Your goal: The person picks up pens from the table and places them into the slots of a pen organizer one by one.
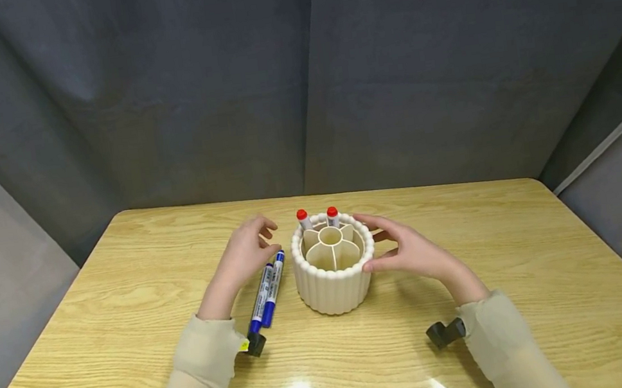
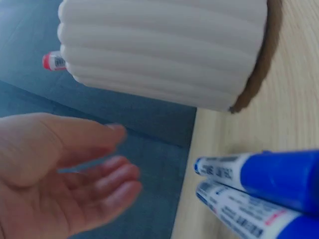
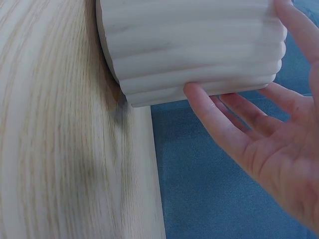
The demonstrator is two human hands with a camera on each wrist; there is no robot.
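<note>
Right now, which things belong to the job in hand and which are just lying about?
In hand:
ribbed pen holder, touched by right hand
two blue markers beside left hand
two red-capped markers in holder

Lying about:
wooden table
grey curtain

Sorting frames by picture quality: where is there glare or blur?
Head view: sharp, with two bright glare patches on the glossy light wooden table near the front edge. Left wrist view: the left hand and two blue markers are soft. Right wrist view: mostly sharp.
</note>
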